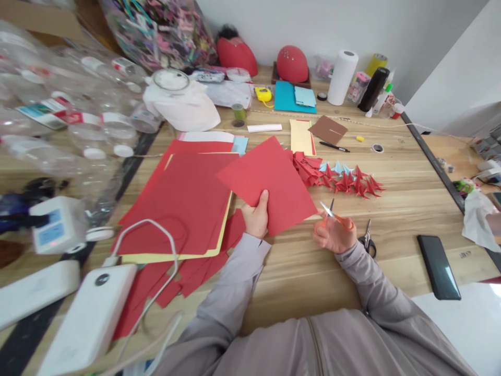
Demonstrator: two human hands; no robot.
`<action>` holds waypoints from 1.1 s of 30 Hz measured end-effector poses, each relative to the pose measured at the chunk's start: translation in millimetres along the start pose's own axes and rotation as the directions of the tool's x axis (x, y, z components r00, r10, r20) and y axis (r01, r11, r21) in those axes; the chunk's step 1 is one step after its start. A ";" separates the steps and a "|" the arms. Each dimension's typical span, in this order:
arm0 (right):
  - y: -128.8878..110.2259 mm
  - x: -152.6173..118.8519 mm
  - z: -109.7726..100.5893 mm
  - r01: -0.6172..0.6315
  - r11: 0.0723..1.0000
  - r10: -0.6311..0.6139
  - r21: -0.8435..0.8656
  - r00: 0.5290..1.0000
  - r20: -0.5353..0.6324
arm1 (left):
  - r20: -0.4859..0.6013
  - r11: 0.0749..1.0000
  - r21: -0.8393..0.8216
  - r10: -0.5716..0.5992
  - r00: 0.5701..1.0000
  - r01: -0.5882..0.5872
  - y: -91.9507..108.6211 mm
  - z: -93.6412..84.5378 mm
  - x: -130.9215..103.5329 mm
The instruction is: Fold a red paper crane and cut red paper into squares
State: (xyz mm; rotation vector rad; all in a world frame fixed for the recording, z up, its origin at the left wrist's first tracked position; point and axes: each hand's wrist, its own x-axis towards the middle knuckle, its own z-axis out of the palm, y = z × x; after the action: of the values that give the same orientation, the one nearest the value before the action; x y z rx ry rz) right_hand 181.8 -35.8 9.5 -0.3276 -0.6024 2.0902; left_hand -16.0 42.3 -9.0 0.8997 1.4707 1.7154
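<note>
A red paper square (274, 183) is pinched in my left hand (256, 214), the thumb lying on top near its lower left edge. Just right of that sheet, my right hand (335, 233) holds orange-handled scissors (327, 213), fingers in the loops and blades parted, pointing up. The blades are close to the square's right corner. Large red sheets (188, 198) lie stacked over yellow ones at the left, with red offcuts (207, 266) beside and below them. Folded red paper pieces (352, 181), with some light blue ones, sit in a row beyond my hands.
Black scissors (368, 243) and a phone (439, 266) lie to the right. A white power bank (88, 318) with a cable and many plastic bottles (82, 125) crowd the left. Behind are blue paper (284, 96), a tape measure (263, 94) and a pen (334, 147).
</note>
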 end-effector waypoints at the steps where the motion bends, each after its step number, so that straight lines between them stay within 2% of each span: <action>1: 1.5 -0.2 0.0 -0.007 1.000 0.008 -0.021 1.000 0.031 | -0.006 1.000 -0.023 -0.020 1.000 0.019 0.5 0.4 0.3; 7: 4.7 -0.1 2.7 -0.036 0.994 0.044 -0.105 0.996 0.083 | -0.026 0.994 -0.057 -0.093 0.995 0.092 -1.7 -1.0 4.4; 16: 5.6 0.4 4.2 -0.035 0.993 0.045 -0.116 0.995 0.092 | -0.019 0.995 -0.065 -0.079 0.997 0.077 0.9 0.2 2.6; 22: 5.7 1.5 5.6 -0.046 0.997 0.054 -0.062 0.991 0.120 | -0.026 0.997 -0.051 -0.053 0.998 0.051 0.1 -0.4 3.0; 25: 5.4 1.8 4.3 -0.045 0.998 0.051 -0.044 0.990 0.135 | 0.013 0.997 -0.044 -0.068 0.998 0.068 -0.5 -1.1 2.7; 28: 4.2 1.5 1.3 -0.052 0.998 0.057 -0.037 0.984 0.167 | 0.095 0.989 -0.045 -0.137 0.986 0.141 -0.4 -2.1 1.5; 33: 2.9 -0.8 -4.2 -0.098 0.993 0.109 -0.070 0.976 0.187 | 0.252 0.958 -0.005 -0.276 0.928 0.286 -2.6 -5.0 -0.9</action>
State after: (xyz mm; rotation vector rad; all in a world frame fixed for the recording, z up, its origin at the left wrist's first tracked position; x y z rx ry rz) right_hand 182.2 -36.5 4.4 -0.1974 -0.7783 2.2230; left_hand -19.5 39.3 -12.2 0.8052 1.3198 1.3646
